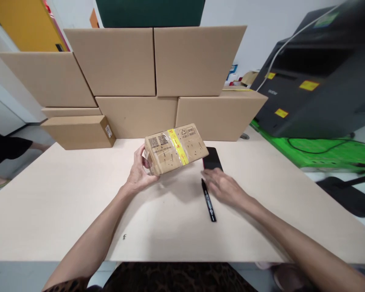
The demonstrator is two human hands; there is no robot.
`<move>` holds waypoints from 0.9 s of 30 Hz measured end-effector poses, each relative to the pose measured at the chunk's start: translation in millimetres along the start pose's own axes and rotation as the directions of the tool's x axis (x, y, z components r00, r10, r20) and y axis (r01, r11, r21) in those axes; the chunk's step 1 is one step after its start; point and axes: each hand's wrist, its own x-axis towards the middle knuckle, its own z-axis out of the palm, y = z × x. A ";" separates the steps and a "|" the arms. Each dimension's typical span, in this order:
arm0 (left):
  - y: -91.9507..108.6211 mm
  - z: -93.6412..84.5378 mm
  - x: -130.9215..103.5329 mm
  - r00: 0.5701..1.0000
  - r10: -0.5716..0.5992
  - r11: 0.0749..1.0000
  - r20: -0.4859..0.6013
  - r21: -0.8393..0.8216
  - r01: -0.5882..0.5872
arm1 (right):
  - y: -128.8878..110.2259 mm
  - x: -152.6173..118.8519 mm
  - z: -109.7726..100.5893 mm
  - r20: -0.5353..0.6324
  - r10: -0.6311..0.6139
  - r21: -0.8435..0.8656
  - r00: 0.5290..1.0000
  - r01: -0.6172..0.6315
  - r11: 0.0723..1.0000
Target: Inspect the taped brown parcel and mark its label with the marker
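A small brown cardboard carton [166, 156] is tilted above the table, with clear tape, a yellow printed tape strip, QR codes and dark marks on its face. My left hand [139, 170] is closed on its left end. Slightly blurred, my right hand [223, 184] is low over the table with its fingers stretched forward, at the near edge of a flat black phone-like object [213, 157]. Beside those fingers lies a black marker pen [209, 201]; whether they touch it I cannot tell.
Large cardboard boxes [136, 117] are stacked along the back of the table [79, 211], with a smaller long box [79, 133] at the left. A dark green box [150, 12] tops the stack. To the right stands a black printer [307, 93] on a bright green surface [322, 156]. Another person's leg [6, 148] shows at left.
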 end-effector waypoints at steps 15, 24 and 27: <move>6.4 0.0 2.1 1.000 0.016 1.000 0.015 0.007 -0.016 | 41.1 93.0 -15.5 -0.003 0.643 0.362 0.766 -0.599 0.714; 9.9 1.3 4.4 1.000 -0.005 1.000 0.000 0.016 0.005 | 43.7 95.0 0.2 -0.041 0.565 0.743 0.824 -0.353 0.568; 11.4 0.8 4.5 1.000 -0.007 1.000 0.002 0.022 0.007 | 37.9 89.1 5.4 -0.112 0.578 0.828 0.808 -0.245 0.504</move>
